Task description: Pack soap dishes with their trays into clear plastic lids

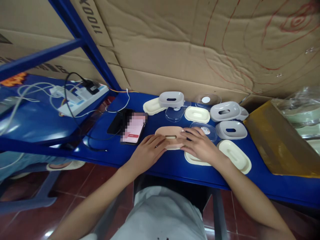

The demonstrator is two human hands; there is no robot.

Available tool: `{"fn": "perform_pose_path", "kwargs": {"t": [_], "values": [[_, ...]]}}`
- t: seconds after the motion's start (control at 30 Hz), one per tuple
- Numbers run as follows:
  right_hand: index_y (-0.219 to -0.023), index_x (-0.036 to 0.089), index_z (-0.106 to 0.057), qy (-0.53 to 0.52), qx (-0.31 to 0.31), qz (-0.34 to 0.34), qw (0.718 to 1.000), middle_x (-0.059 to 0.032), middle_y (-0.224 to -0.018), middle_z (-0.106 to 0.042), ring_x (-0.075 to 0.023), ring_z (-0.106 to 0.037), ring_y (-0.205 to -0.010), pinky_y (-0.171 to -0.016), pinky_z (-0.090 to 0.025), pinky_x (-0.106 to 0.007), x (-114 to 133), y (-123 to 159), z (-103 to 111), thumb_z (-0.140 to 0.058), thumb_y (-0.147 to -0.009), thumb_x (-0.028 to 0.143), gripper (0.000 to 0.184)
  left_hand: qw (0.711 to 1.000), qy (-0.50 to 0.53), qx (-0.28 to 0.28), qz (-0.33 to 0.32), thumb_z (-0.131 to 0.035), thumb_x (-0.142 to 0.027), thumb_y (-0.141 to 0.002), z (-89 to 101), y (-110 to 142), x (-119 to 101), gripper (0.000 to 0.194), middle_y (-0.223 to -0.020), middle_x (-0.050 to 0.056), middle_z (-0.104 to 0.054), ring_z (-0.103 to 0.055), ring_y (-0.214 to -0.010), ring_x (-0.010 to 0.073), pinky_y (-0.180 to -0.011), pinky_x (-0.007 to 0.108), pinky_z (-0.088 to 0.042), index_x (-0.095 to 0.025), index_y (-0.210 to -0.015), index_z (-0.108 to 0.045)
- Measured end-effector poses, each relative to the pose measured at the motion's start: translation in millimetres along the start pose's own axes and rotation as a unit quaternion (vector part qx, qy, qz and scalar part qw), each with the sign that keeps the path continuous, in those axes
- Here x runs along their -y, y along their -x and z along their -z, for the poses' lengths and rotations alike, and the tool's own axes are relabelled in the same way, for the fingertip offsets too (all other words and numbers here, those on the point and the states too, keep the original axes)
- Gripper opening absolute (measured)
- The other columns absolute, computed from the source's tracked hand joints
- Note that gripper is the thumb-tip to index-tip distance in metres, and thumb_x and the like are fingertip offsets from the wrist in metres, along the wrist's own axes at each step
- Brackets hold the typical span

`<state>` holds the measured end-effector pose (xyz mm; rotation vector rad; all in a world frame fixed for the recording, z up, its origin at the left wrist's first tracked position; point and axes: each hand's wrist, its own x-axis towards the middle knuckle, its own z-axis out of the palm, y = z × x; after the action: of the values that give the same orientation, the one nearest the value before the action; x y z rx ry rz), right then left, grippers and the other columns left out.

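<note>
Close in front of me is a peach oval plastic piece [170, 131] with a long slot in its middle; something cream shows through the slot. My left hand [149, 150] grips its left end, fingers bent over the top. At its right end my right hand [198, 144] holds it too, with the fingertips curled onto the upper face. The thumbs and underside are hidden. Beneath my right hand a cream oval tray [193, 159] sticks out. A clear lid [211, 133] with a round white sticker lies just behind that hand.
Grey slotted oval covers [231, 130] and cream oval trays [236, 156] lie to the right, more at the back. A lit phone [133, 131] is left of my hands. Further left is a power strip [82, 105] with cables. An open carton [277, 143] stands at right.
</note>
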<state>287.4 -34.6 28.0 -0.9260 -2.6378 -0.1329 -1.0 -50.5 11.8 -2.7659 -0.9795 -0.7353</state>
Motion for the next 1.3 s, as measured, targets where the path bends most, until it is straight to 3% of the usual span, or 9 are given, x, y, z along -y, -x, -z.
{"fn": "perform_pose_path", "kwargs": {"t": [0.17, 0.33, 0.57, 0.7, 0.87, 1.03, 1.17, 1.3], "values": [[-0.121, 0.018, -0.078, 0.034, 0.007, 0.022, 0.999, -0.0130, -0.134, -0.077, -0.0311, -0.066, -0.133, -0.109, -0.051, -0.049, 6, -3, -1, -0.064, -0.107, 0.029, 0.023, 1.000, 0.002, 0.010, 0.002, -0.056, -0.013, -0.108, -2.0, 1, -3, 0.022, -0.126, 0.012, -0.076, -0.070, -0.125, 0.0295, -0.103, 0.047, -0.057, -0.017, -0.126, -0.068], [-0.127, 0.018, -0.076, 0.001, -0.002, 0.012, 1.000, -0.0126, -0.136, -0.076, -0.0300, -0.066, -0.133, -0.109, -0.052, -0.047, 5, -4, 6, -0.062, -0.108, 0.031, 0.026, 0.999, 0.039, 0.022, 0.016, -0.059, -0.018, -0.108, -0.6, 1, 1, 0.022, -0.128, 0.011, -0.075, -0.069, -0.127, 0.0291, -0.107, 0.049, -0.055, -0.019, -0.127, -0.070], [-0.133, 0.026, -0.072, -0.057, 0.017, -0.174, 0.983, -0.0105, -0.145, -0.072, -0.0340, -0.067, -0.136, -0.113, -0.050, -0.061, -58, 37, 33, -0.064, -0.105, 0.033, 0.030, 0.992, 0.110, 0.053, 0.038, -0.066, -0.019, -0.104, -0.8, -16, 14, 0.014, -0.120, 0.009, -0.076, -0.072, -0.117, 0.0265, -0.102, 0.046, -0.059, -0.021, -0.115, -0.073], [-0.140, 0.028, -0.068, -0.116, 0.055, -0.201, 0.971, -0.0124, -0.151, -0.067, -0.0348, -0.065, -0.139, -0.114, -0.052, -0.062, -79, 53, 26, -0.065, -0.102, 0.036, 0.039, 0.992, 0.112, 0.036, 0.046, -0.064, -0.020, -0.105, -5.6, -16, 8, 0.016, -0.129, 0.011, -0.072, -0.069, -0.126, 0.0281, -0.107, 0.049, -0.059, -0.022, -0.118, -0.073], [-0.150, 0.028, -0.059, -0.154, 0.087, -0.211, 0.961, -0.0134, -0.161, -0.056, -0.0364, -0.057, -0.147, -0.116, -0.051, -0.061, -71, 45, 22, -0.073, -0.097, 0.046, 0.058, 0.991, 0.101, -0.004, 0.092, -0.069, -0.024, -0.103, -8.3, -4, 5, 0.026, -0.154, 0.016, -0.057, -0.057, -0.145, 0.0367, -0.115, 0.061, -0.054, -0.025, -0.129, -0.071], [-0.138, 0.026, -0.064, -0.177, 0.049, -0.188, 0.965, -0.0128, -0.148, -0.065, -0.0321, -0.066, -0.134, -0.114, -0.055, -0.054, -71, 37, 22, -0.071, -0.099, 0.041, 0.043, 0.978, 0.156, -0.038, 0.135, -0.070, -0.025, -0.103, -12.9, 2, 7, 0.042, -0.152, 0.016, -0.056, -0.058, -0.145, 0.0312, -0.121, 0.056, -0.052, -0.024, -0.144, -0.058], [-0.135, 0.026, -0.065, -0.160, 0.007, -0.215, 0.963, -0.0111, -0.138, -0.070, -0.0301, -0.073, -0.120, -0.105, -0.061, -0.051, -77, 36, 23, -0.071, -0.098, 0.043, 0.041, 0.967, 0.192, -0.042, 0.165, -0.071, -0.026, -0.103, -16.4, 4, 4, 0.054, -0.153, 0.014, -0.056, -0.056, -0.147, 0.0288, -0.125, 0.054, -0.049, -0.027, -0.153, -0.049], [-0.142, 0.027, -0.063, -0.140, 0.023, -0.206, 0.968, -0.0124, -0.146, -0.067, -0.0322, -0.071, -0.128, -0.109, -0.060, -0.054, -68, 32, 20, -0.068, -0.101, 0.050, 0.047, 0.965, 0.196, -0.050, 0.165, -0.069, -0.028, -0.104, -18.8, 4, 1, 0.054, -0.154, 0.013, -0.056, -0.055, -0.149, 0.0294, -0.125, 0.055, -0.049, -0.028, -0.154, -0.048]]}}
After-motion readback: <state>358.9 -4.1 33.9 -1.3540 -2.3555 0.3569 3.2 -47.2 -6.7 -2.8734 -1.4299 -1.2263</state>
